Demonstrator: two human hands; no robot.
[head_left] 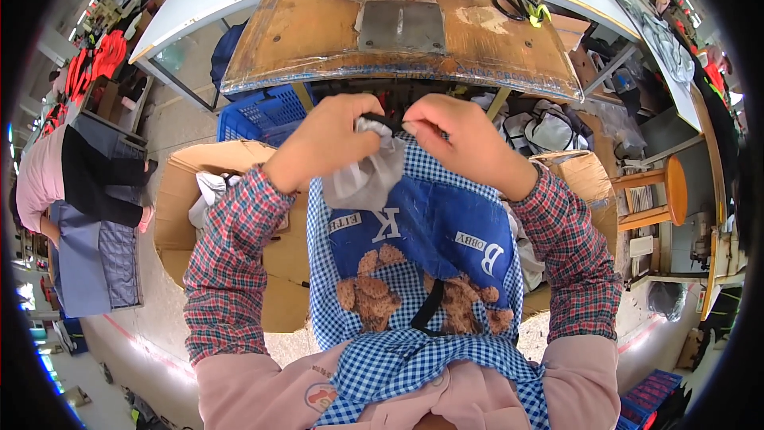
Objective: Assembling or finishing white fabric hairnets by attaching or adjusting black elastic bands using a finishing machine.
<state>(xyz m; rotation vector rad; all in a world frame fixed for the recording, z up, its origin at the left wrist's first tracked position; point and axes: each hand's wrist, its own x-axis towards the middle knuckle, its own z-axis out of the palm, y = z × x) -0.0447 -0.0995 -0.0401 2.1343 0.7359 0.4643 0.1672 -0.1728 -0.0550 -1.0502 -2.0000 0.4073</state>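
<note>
The setting is a workshop with a concrete floor [171, 131] and long white benches at the upper left and upper right. One worn wooden tabletop [318, 36] stands directly ahead; one grey metal plate [400, 26] is set into it, and one machine base stands at its far edge. One coiled black cable with a yellow-green tip [525, 6] lies on the tabletop's right part.

Below the tabletop's near edge, three containers are visible: one blue plastic crate [259, 115] at the left, one open cardboard box [183, 207] below it, and one cardboard box [585, 179] at the right. One round wooden stool [664, 191] stands further right. One other person [56, 183], in pink and black, sits at the far left.

One blue-and-white checked apron [414, 271] with a solid blue panel and two brown bear figures covers the lap. One piece of light grey fabric [362, 175] hangs above it, just below the tabletop's near edge, between the two hands.

The left hand [326, 139] grips the grey fabric's upper edge, fingers closed on it. The right hand [461, 139] pinches one thin black strap [386, 121] at the top of the same fabric, fingers pressed together on it. Both forearms wear red plaid sleeves.
</note>
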